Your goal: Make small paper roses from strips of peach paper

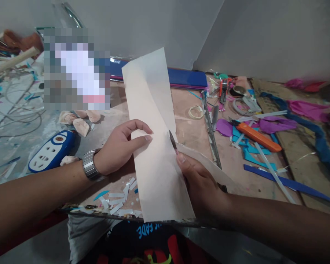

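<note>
The left hand (123,143) grips the pale sheet (154,102), thumb and forefinger nearly together; the sheet spreads at its three o'clock. The right hand (200,176) is closed around a dark blade (172,140), pointing eleven o'clock against the sheet. At that hand's two o'clock, an orange cutter (260,136) lies on the counter (183,101).

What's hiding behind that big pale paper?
Past both sides of the paper, near its top, blue sheets stick out. Whatever lies directly behind the paper is covered, so I can't tell.
</note>
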A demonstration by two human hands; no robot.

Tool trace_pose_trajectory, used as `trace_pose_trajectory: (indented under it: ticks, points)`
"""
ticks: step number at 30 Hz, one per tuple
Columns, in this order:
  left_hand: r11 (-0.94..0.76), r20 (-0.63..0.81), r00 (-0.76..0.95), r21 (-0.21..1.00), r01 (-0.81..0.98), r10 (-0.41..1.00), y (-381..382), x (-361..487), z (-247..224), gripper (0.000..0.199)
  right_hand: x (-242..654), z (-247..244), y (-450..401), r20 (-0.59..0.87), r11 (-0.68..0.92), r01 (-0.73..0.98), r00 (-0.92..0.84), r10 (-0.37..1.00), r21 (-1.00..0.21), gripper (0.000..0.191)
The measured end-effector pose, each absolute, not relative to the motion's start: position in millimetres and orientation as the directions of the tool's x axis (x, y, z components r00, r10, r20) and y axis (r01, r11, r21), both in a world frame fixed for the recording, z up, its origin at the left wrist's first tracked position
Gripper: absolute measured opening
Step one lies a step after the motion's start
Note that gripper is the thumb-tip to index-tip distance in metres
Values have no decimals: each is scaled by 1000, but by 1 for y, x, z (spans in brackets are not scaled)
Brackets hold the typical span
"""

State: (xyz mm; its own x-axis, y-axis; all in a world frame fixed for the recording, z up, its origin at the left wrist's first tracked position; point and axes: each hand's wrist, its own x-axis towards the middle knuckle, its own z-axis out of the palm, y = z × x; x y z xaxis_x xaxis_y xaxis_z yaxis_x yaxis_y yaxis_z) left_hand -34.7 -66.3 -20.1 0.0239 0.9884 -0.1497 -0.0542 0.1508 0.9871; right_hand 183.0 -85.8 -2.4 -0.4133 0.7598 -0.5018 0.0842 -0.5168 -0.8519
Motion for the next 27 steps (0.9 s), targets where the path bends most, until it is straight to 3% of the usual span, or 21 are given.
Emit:
trace_pose_trajectory:
  ticks: [10, 17, 27]
  points:
    - [148, -146, 32, 987, -56, 989, -67, -34, -19, 16, 183, -1, -87, -489, -524, 40, -426, 761, -851, 39]
    - [167, -167, 14, 972, -166, 986, -64, -34, -20, 22, 182, -4, -87, -466, -532, -31, -439, 768, -846, 35]
    - [171, -170, 19, 982, -77, 985, -66, -34, -18, 19, 179, -4, -83, -393, -442, -30, -407, 825, -897, 41]
